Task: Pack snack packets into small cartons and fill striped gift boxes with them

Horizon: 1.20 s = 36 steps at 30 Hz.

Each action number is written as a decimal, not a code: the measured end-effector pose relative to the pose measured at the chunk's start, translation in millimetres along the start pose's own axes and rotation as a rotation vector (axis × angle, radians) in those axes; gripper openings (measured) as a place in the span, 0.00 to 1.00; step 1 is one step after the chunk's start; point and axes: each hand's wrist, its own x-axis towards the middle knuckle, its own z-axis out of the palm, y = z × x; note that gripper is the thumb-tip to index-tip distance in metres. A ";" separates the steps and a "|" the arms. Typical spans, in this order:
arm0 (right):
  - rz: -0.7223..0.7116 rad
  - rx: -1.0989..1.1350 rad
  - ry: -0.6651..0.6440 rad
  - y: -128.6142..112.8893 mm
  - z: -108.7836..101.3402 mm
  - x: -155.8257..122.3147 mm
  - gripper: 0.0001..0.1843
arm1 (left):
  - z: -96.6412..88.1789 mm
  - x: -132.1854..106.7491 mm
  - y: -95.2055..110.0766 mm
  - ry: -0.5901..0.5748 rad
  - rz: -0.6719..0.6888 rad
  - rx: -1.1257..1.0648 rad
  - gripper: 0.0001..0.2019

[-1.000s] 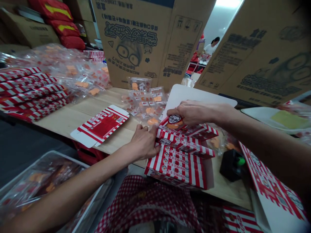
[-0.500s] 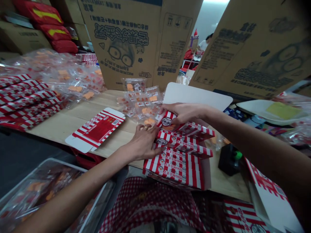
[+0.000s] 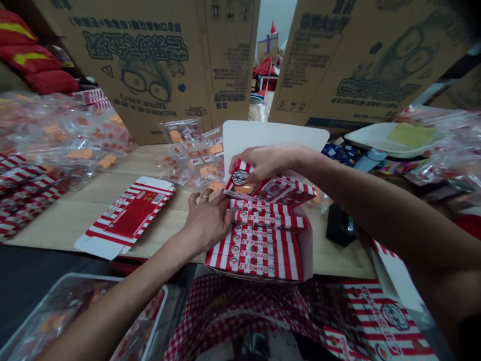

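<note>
A red-and-white striped carton stands open at the near edge of the wooden table. My left hand lies against its left side, fingers stretched out and touching the flaps. My right hand is closed on a smaller striped box with a cartoon face on its end flap, holding it at the far side of the carton, over other striped boxes packed inside. A white flap stands up behind my right hand.
A flat unfolded striped box lies to the left. Clear packets of orange snacks are heaped behind it and at far left. Two big brown cardboard boxes wall the back. A black object sits to the right, a plastic bin below left.
The view has shifted right and tilted down. My right hand has kept hold of the small striped box, now slightly lifted at its left end; my left hand has stayed beside the carton.
</note>
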 end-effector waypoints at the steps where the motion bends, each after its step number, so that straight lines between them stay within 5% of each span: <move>1: 0.006 -0.061 0.013 -1.9 -0.3 -1.3 0.21 | -0.5 1.9 -1.6 -0.025 0.026 0.006 0.23; 7: 0.068 -0.282 0.102 -7.9 4.1 -7.7 0.22 | -6.0 10.5 -9.9 -0.069 0.135 -0.093 0.22; 20: 0.057 -0.371 -0.094 -31.7 9.8 12.6 0.21 | -9.5 -3.1 -5.0 0.050 0.155 0.008 0.20; 28: 0.058 -0.374 -0.022 -18.8 -2.5 8.6 0.10 | -17.4 -7.1 -4.5 0.008 0.103 0.016 0.22; 36: 0.047 -0.325 -0.017 -25.2 15.4 11.5 0.11 | -7.8 -11.1 -4.9 0.042 0.142 -0.017 0.25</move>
